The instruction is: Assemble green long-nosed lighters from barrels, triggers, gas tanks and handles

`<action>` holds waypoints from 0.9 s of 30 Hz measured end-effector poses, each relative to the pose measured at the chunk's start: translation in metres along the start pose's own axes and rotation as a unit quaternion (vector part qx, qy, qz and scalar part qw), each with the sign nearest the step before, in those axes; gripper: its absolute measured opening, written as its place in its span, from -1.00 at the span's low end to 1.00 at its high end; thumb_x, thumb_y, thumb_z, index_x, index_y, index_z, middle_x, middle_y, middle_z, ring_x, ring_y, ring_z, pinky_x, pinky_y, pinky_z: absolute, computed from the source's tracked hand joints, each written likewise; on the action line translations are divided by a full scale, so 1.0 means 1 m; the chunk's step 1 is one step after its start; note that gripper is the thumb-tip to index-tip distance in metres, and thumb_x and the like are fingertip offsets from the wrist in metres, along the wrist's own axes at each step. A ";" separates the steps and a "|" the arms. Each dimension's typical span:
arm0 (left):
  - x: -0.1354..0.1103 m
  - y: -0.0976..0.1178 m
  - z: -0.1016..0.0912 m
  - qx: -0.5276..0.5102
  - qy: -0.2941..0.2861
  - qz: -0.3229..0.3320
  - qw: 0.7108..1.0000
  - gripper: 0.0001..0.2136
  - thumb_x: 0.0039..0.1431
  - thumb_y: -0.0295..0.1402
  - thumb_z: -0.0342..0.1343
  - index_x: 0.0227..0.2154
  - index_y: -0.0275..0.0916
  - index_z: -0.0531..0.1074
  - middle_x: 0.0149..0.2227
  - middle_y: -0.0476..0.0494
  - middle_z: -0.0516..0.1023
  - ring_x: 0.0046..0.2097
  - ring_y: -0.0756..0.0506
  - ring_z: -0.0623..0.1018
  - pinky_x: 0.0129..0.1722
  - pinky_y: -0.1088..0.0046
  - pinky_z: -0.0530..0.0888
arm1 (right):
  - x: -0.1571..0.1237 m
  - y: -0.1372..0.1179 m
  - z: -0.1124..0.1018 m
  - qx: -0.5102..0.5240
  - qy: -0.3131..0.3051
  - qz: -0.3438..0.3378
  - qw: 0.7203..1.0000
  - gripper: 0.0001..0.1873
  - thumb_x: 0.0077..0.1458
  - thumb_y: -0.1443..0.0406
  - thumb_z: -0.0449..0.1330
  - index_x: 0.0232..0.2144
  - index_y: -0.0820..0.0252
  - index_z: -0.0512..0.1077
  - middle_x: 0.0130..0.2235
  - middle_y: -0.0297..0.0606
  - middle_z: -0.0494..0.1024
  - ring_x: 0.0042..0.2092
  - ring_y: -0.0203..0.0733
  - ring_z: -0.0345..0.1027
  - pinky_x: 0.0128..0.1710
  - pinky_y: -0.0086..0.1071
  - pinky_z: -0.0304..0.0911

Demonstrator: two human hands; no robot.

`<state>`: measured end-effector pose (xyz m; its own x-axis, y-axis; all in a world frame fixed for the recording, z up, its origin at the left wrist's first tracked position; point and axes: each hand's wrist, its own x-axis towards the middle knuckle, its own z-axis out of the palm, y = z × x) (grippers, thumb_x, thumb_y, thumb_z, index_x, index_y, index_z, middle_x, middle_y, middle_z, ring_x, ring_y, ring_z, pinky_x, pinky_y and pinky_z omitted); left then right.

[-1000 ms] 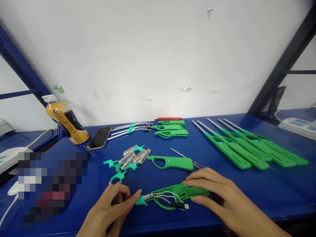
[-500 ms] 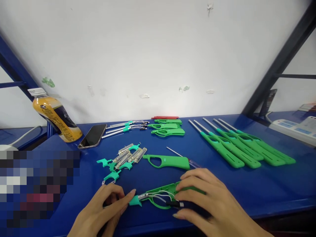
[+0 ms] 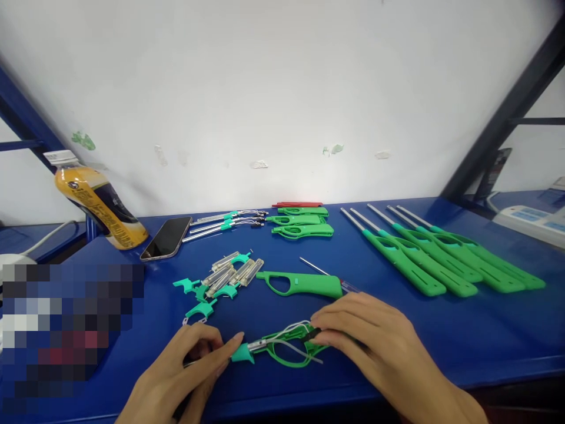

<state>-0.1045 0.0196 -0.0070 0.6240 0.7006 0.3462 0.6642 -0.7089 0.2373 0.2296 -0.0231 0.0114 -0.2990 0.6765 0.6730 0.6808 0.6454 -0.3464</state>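
Observation:
Near the table's front edge lies an opened green lighter shell (image 3: 289, 362), its inside facing up. My left hand (image 3: 189, 365) pinches the lighter nozzle at its teal collar (image 3: 242, 353), to the left of the shell; most of the rod is hidden under my fingers. My right hand (image 3: 371, 347) has thumb and fingers closed on a black igniter (image 3: 312, 334) over the shell's handle. White wires (image 3: 293, 327) run from the nozzle to the igniter. A loose pale tube (image 3: 304, 354) crosses the trigger loop. My right hand covers the handle's far end.
Just behind are a green shell half (image 3: 304, 284), a screwdriver (image 3: 311, 265), clear fuel tanks (image 3: 227, 275) and teal triggers (image 3: 200, 308). Wired nozzles (image 3: 216, 227), more shells (image 3: 302, 231), a phone (image 3: 168, 238) and a bottle (image 3: 101, 200) stand farther back. Assembled lighters (image 3: 410, 268) lie right.
My right hand has closed its fingers on the black igniter and raised it slightly over the handle. The pale tube now sticks out to the right. My left hand keeps its hold.

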 end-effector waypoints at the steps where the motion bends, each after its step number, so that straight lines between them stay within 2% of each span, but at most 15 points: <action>1: 0.000 0.000 0.000 0.001 0.002 0.003 1.000 -0.53 0.42 -0.36 0.00 0.31 0.16 0.43 0.02 -0.09 0.56 -0.10 -0.02 0.66 -0.12 0.65 0.58 | -0.001 0.000 0.000 0.001 0.001 -0.001 1.000 -0.93 0.40 0.32 0.28 -0.09 0.07 0.52 -0.16 -0.45 0.74 -0.17 -0.29 0.63 -0.06 -0.37 0.39; 8: 0.000 -0.001 0.002 0.002 0.013 0.033 0.999 -0.52 0.44 -0.35 0.01 0.35 0.13 0.37 0.01 -0.11 0.52 -0.11 0.02 0.66 -0.12 0.68 0.57 | -0.006 0.001 -0.003 0.023 -0.003 0.000 1.000 -0.85 0.40 0.36 0.26 -0.03 0.05 0.51 -0.12 -0.49 0.74 -0.21 -0.33 0.58 -0.08 -0.41 0.37; 11: 0.000 -0.001 0.002 0.001 0.017 0.035 0.999 -0.52 0.44 -0.36 0.00 0.36 0.13 0.36 0.01 -0.11 0.50 -0.11 0.03 0.65 -0.12 0.69 0.56 | -0.005 -0.002 -0.003 0.026 -0.035 0.046 0.998 -0.80 0.42 0.33 0.24 0.06 0.00 0.48 -0.08 -0.48 0.73 -0.16 -0.30 0.59 -0.04 -0.39 0.37; 15: 0.001 0.000 0.002 -0.004 0.017 0.032 0.999 -0.54 0.45 -0.36 0.00 0.34 0.12 0.38 0.00 -0.11 0.51 -0.11 0.02 0.65 -0.13 0.69 0.56 | -0.006 -0.004 -0.003 0.026 -0.079 0.083 0.993 -0.82 0.45 0.29 0.21 0.05 -0.07 0.47 -0.06 -0.47 0.70 -0.11 -0.25 0.60 0.05 -0.33 0.35; 18: 0.002 0.000 0.003 -0.011 0.030 0.034 0.999 -0.59 0.49 -0.29 0.00 0.32 0.10 0.41 -0.01 -0.12 0.53 -0.14 0.02 0.65 -0.17 0.70 0.57 | -0.006 -0.003 -0.003 0.031 -0.072 0.093 0.993 -0.80 0.44 0.28 0.22 0.06 -0.06 0.49 -0.05 -0.45 0.71 -0.10 -0.23 0.60 0.03 -0.35 0.37; 22: 0.003 -0.001 0.003 -0.007 0.031 0.036 0.999 -0.60 0.50 -0.27 0.01 0.32 0.07 0.41 0.00 -0.12 0.52 -0.10 0.03 0.66 -0.13 0.70 0.56 | -0.004 0.000 -0.003 0.054 -0.054 0.097 0.992 -0.87 0.40 0.30 0.28 -0.04 -0.01 0.55 -0.14 -0.48 0.73 -0.15 -0.28 0.60 -0.04 -0.44 0.37; 27: 0.003 0.000 0.003 -0.007 0.042 0.039 0.998 -0.62 0.51 -0.23 0.01 0.30 0.06 0.43 -0.01 -0.10 0.52 -0.10 0.04 0.66 -0.12 0.72 0.55 | -0.004 -0.001 -0.004 0.066 -0.050 0.084 0.993 -0.84 0.39 0.34 0.28 -0.03 0.00 0.57 -0.11 -0.50 0.73 -0.12 -0.30 0.59 0.00 -0.43 0.34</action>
<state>-0.1013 0.0219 -0.0084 0.6363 0.6348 0.4384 0.6094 -0.7621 0.2190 0.2326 -0.0275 0.0116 -0.2579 0.8062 0.5326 0.6355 0.5567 -0.5350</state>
